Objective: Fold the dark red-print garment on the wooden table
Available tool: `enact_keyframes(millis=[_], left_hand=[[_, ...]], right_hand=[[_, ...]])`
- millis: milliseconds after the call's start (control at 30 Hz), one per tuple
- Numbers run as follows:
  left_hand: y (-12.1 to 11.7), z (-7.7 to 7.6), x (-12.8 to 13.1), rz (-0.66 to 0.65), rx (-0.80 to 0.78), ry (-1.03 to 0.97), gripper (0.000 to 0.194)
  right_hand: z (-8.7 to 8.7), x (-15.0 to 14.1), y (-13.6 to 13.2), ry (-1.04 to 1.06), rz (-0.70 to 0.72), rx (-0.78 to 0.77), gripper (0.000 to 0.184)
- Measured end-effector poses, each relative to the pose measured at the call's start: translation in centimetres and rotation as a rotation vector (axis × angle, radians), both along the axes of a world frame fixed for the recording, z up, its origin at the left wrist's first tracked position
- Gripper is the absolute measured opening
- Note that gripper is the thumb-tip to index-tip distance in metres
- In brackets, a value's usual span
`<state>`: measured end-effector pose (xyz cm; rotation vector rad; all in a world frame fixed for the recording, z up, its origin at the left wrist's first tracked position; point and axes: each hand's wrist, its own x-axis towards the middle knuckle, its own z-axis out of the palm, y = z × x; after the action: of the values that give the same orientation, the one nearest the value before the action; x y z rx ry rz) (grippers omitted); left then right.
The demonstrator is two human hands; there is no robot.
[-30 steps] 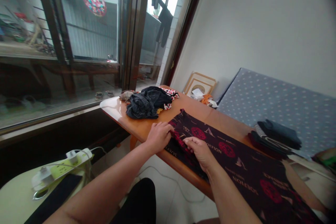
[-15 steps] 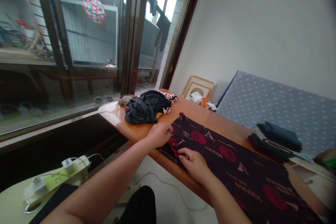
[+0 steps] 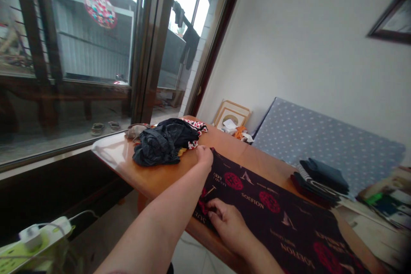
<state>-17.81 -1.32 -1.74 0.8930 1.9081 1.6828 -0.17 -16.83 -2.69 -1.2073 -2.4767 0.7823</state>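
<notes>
A dark printed garment [image 3: 257, 205] with red round motifs and pale lettering lies spread flat on the wooden table [image 3: 173, 177]. My left hand [image 3: 204, 156] reaches across to its far left corner, fingers closed on the fabric there. At the near left edge, my right hand [image 3: 226, 222] pinches the cloth between thumb and fingers. The garment's left edge runs between the two hands, partly covered by my left forearm. Its near right part goes out of view at the bottom.
A crumpled pile of dark clothes [image 3: 160, 141] lies left of my left hand. Folded clothes [image 3: 321, 180] are stacked at the right. A power strip [image 3: 38, 239] is at lower left. Beyond the table stand a spotted grey-blue panel [image 3: 314, 132] and a glass door [image 3: 90, 43].
My left hand has moved away from me along the garment's left edge to the far corner. My right hand stays on the near edge. The view has shifted a little to the right.
</notes>
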Motion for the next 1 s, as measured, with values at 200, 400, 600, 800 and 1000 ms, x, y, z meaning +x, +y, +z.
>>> enact_keyframes(millis=[200,400,600,800,1000], left_hand=[[-0.1,-2.4,0.0,-0.07,-0.041,0.216,0.033],[-0.7,-2.5,0.4,-0.167,-0.08,0.396,0.031],[0.3,-2.6,0.5,-0.253,-0.068,0.242,0.036],[1.7,-3.8,0.2,-0.214,-0.074,0.119,0.035],[1.5,-3.8,0.2,-0.183,-0.073,0.064,0.042]], right_hand=[[0.8,0.0,0.5,0.076,0.06,-0.155,0.023],[2.4,0.6,4.7,0.145,0.108,-0.603,0.024],[2.5,0.2,13.6,0.297,-0.273,-0.385,0.025],[1.7,-3.5,19.9,0.292,-0.44,-0.238,0.024],[0.8,-7.3,24.2,0.068,-0.45,0.037,0.047]])
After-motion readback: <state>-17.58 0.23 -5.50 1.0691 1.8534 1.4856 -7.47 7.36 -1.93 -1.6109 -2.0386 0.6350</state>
